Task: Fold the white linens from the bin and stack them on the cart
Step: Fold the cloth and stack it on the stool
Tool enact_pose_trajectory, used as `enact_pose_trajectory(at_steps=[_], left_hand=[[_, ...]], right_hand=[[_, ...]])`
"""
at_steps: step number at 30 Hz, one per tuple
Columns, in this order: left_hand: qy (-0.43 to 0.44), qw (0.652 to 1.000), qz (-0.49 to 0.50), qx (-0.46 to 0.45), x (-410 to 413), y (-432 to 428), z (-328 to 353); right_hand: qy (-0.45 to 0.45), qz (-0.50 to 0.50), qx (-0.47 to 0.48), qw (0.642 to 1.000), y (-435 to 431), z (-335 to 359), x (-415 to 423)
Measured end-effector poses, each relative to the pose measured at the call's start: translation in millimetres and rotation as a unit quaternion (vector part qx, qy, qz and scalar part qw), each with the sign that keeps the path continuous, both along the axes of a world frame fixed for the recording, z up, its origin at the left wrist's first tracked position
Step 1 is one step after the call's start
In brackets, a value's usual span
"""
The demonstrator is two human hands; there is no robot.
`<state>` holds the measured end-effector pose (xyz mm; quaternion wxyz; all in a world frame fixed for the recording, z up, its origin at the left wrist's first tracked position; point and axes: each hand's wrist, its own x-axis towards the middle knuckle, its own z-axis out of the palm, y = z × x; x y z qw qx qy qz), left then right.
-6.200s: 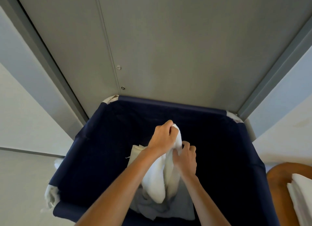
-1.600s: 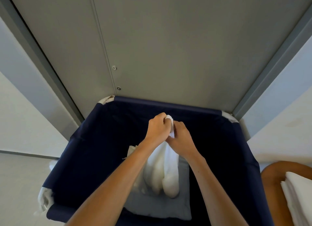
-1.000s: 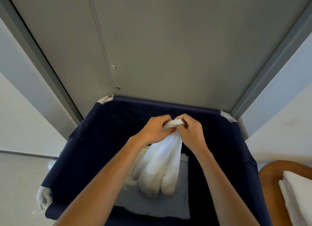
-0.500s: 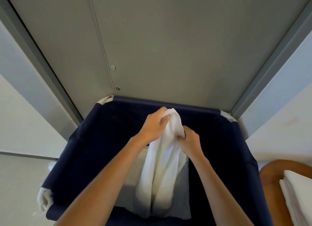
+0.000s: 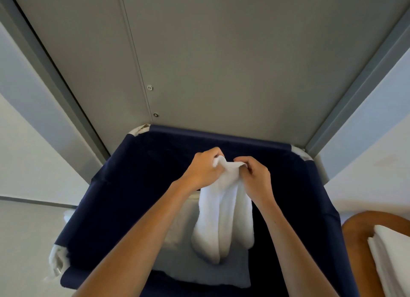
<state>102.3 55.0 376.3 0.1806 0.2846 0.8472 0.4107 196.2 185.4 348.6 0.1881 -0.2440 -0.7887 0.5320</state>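
A white linen (image 5: 221,219) hangs bunched above the dark blue fabric bin (image 5: 124,185). My left hand (image 5: 203,169) grips its top edge on the left, and my right hand (image 5: 255,178) pinches the same edge just to the right. The two hands are close together, with a short span of cloth between them. More pale linen (image 5: 199,270) lies flat on the bin's bottom beneath the hanging piece. At the lower right, a stack of folded white linens (image 5: 392,254) rests on the brown cart top (image 5: 357,230).
A grey panelled wall (image 5: 221,63) rises directly behind the bin. Pale walls stand on both sides, and light floor (image 5: 26,241) shows at the left. The bin's white frame corners (image 5: 58,260) stick out at its edges.
My right hand has moved up from lower on the cloth to the top edge beside my left hand. The linen hangs a little higher over the bin.
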Motion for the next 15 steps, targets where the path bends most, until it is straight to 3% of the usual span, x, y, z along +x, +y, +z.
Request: enact_pose_trajectory(at_steps=[5, 10, 15], left_hand=[[0.046, 0.998, 0.01, 0.034, 1, 10, 17], [0.086, 0.994, 0.022, 0.064, 2, 9, 32], [0.203, 0.963, 0.161, -0.081, -19, -12, 24]], right_hand=[[-0.068, 0.053, 0.052, 0.995, -2, -11, 1], [-0.25, 0.106, 0.092, 0.958, 0, -48, 7], [-0.194, 0.067, 0.083, 0.975, 0, -59, 12]])
